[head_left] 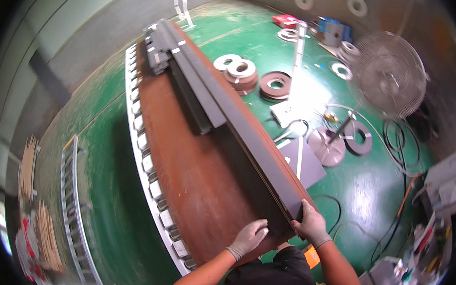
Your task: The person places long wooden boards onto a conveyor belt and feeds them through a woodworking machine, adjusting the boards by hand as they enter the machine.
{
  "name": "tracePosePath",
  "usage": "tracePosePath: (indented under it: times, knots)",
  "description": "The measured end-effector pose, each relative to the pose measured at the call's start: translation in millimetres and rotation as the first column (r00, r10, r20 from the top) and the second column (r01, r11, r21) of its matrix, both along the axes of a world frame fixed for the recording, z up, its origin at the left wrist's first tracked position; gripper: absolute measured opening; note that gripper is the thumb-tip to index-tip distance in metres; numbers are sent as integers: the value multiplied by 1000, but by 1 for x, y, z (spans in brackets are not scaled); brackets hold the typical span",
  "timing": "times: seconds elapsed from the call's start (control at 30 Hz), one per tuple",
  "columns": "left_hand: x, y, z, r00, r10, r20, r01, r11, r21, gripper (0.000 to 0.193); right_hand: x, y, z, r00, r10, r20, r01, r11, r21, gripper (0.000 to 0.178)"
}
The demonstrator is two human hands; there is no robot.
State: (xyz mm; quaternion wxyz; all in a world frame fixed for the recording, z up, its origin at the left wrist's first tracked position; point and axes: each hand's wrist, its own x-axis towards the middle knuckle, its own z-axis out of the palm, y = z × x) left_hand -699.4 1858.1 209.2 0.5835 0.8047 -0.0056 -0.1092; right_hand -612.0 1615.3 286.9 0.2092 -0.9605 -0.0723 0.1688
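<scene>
While the right hand (312, 224) pinches the near end of the long grey board (254, 147) at 4 o'clock, prob. steadying it, the left hand (249, 236) sits half spread nr 5:30, gripping nothing. Board runs 11-to-4 along the brown table (178, 160), prob. for reach. 1 fan (389, 76) at 2, 1 ladder (77, 203) at 8.

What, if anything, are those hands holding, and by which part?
The right hand grips the long grey panel by its near end. The left hand is beside it, over the brown surface; whether it holds anything cannot be told.
</scene>
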Motion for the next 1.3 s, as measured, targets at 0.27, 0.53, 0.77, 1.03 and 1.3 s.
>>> tracePosePath:
  times: [0.27,0.53,0.77,1.03,1.3]
  knots:
    - [78,-10,122,640,-643,420,136,633,762,82,-135,-76,70,987,-155,-49,157,986,49,73]
    - [138,-50,167,241,-959,147,451,245,858,68,-263,-133,104,930,-354,101,338,930,145,66]
    - [70,-162,157,88,-985,148,499,172,849,65,-364,-213,102,774,-544,324,577,817,-8,60]
    - [-7,-267,117,47,-972,229,545,217,810,67,-456,-289,37,604,-683,411,774,626,-97,73]
    - [-9,-271,127,143,-990,11,616,97,782,77,-444,-296,-1,434,-735,520,840,539,61,54]
